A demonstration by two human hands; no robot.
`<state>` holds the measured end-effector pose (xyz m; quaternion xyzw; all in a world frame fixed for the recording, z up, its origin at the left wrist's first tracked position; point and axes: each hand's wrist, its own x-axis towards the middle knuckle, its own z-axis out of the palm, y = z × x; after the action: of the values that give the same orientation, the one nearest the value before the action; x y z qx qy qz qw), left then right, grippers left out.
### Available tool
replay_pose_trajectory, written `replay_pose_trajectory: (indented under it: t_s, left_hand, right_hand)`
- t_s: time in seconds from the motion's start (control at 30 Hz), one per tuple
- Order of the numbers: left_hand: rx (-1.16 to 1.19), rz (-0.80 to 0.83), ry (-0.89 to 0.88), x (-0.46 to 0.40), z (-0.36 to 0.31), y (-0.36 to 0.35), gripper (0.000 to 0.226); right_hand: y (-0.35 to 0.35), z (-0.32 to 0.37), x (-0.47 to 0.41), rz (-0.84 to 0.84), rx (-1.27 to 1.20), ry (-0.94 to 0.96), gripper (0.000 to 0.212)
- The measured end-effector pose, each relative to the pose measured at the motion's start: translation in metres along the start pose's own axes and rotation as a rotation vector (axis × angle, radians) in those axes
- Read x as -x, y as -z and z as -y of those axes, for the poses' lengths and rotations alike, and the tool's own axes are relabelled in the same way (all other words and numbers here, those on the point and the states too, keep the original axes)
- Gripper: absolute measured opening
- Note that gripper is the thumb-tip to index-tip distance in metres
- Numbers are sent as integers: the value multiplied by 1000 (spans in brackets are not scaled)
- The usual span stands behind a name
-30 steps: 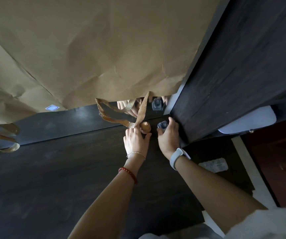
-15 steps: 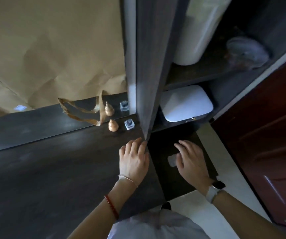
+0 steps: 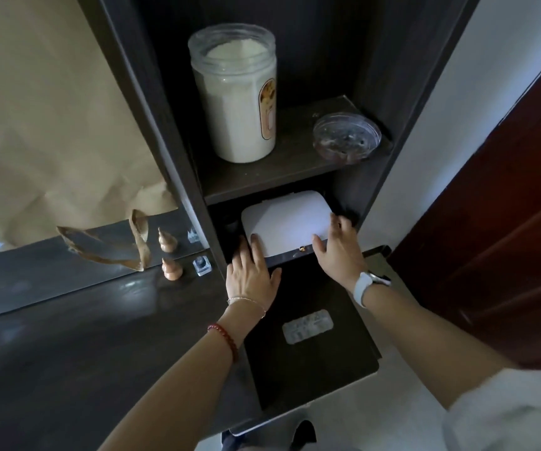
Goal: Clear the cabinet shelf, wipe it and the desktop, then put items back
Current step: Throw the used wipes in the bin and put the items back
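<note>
A white rounded box (image 3: 287, 222) sits in the lower cabinet compartment. My left hand (image 3: 251, 275) touches its left front corner with spread fingers. My right hand (image 3: 339, 250) rests on its right front corner, fingers curled around the side. Neither hand has lifted it. On the shelf (image 3: 269, 177) above stand a tall clear jar of white powder (image 3: 236, 92) and a small glass dish (image 3: 347, 138). A small wooden gourd (image 3: 171, 270) and a little glass bottle (image 3: 201, 265) stand on the dark desktop (image 3: 83, 353) to the left, mirrored behind.
A blister pack of pills (image 3: 308, 325) lies on the dark panel (image 3: 327, 369) under my arms. Brown paper (image 3: 51, 141) with a woven strap (image 3: 139, 242) hangs at the left. A dark red door (image 3: 507, 255) is at the right.
My view swung up from the desktop to the cabinet. Both hands left the gourd and bottle on the desk and reached to the white box.
</note>
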<state>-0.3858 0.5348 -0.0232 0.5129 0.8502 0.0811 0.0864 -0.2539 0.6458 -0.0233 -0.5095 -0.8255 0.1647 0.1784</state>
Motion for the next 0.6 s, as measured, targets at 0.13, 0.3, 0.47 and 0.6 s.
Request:
replay_pose_trajectory:
  t_s: [0.13, 0.3, 0.47, 0.6]
  left_hand:
    - [-3, 23, 45, -16, -5, 0, 75]
    - [90, -14, 75, -20, -8, -8, 71]
    - [229, -83, 40, 6, -6, -18, 75]
    - [371, -207, -57, 48, 9, -26, 77]
  right_hand:
    - [-7, 1, -16, 33, -101, -109, 69]
    - [-11, 1, -14, -6, -197, -147, 69]
    - [-3, -3, 24, -76, -321, -138, 75]
    - [1, 6, 74, -134, -384, -186, 76]
